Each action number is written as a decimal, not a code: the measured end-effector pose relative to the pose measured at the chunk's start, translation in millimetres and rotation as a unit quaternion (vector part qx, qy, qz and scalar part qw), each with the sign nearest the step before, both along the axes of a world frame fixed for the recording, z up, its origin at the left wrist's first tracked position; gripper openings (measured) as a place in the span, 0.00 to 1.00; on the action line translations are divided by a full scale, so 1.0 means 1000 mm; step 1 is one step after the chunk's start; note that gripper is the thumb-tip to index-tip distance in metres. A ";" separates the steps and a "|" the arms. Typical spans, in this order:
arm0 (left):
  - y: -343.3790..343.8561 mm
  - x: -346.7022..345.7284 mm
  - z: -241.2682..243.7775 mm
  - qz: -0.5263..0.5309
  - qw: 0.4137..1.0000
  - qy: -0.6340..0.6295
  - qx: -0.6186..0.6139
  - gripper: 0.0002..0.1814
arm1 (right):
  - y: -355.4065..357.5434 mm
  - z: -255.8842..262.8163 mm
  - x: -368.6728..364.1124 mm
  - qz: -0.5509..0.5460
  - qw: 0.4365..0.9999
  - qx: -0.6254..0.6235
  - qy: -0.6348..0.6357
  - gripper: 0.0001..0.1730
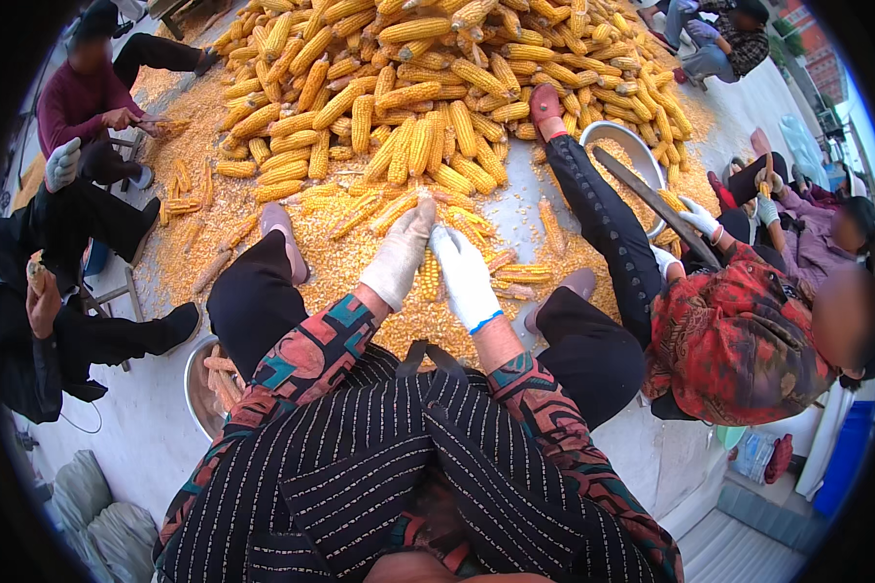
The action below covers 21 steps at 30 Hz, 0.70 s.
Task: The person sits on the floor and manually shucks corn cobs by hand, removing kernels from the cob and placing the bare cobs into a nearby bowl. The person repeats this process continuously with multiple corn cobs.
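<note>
My left hand (401, 255), in an off-white cloth glove, and my right hand (465, 275), in a white glove with a blue cuff edge, meet in front of my lap. A yellow corn cob (429, 278) shows between them, its lower end free and its upper part hidden by my gloves. Both hands appear closed around it, though my fingers hide the exact hold. Just beyond my fingertips, partly stripped cobs (356, 216) lie on a bed of loose kernels (408, 324). More partly shelled cobs (523, 274) lie right of my right hand.
A large heap of corn cobs (408, 87) rises ahead. At right, a person in a red patterned top (729, 342) works beside a metal basin (631, 146) and a long board (656, 208). Other people sit on both sides. A metal bowl of bare cobs (198, 386) stands left of me.
</note>
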<state>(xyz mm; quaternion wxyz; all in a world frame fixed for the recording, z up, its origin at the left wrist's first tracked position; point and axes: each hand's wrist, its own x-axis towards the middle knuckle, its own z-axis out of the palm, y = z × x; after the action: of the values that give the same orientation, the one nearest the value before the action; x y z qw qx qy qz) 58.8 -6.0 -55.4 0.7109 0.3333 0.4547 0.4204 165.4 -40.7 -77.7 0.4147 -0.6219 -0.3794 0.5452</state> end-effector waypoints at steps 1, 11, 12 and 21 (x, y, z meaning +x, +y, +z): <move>0.006 -0.004 -0.001 -0.001 1.000 -0.005 -0.005 0.23 | 0.000 0.007 0.001 0.034 0.999 -0.011 -0.041 0.30; 0.016 -0.015 -0.003 -0.034 0.999 -0.014 -0.035 0.17 | -0.013 0.028 -0.017 0.058 0.998 0.001 -0.014 0.25; 0.014 -0.016 -0.001 -0.026 0.999 -0.016 -0.020 0.18 | -0.014 0.027 -0.017 0.057 0.998 0.008 -0.012 0.25; 0.008 -0.004 0.018 -0.027 0.995 0.042 0.087 0.14 | -0.006 -0.048 -0.008 -0.103 0.957 -0.040 0.267 0.19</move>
<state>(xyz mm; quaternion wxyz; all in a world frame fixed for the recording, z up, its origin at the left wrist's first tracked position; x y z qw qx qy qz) 55.0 2.4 -37.1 0.6705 0.4232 0.4370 0.4247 157.2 -46.9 -125.2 0.5294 -0.5056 -0.1669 0.6605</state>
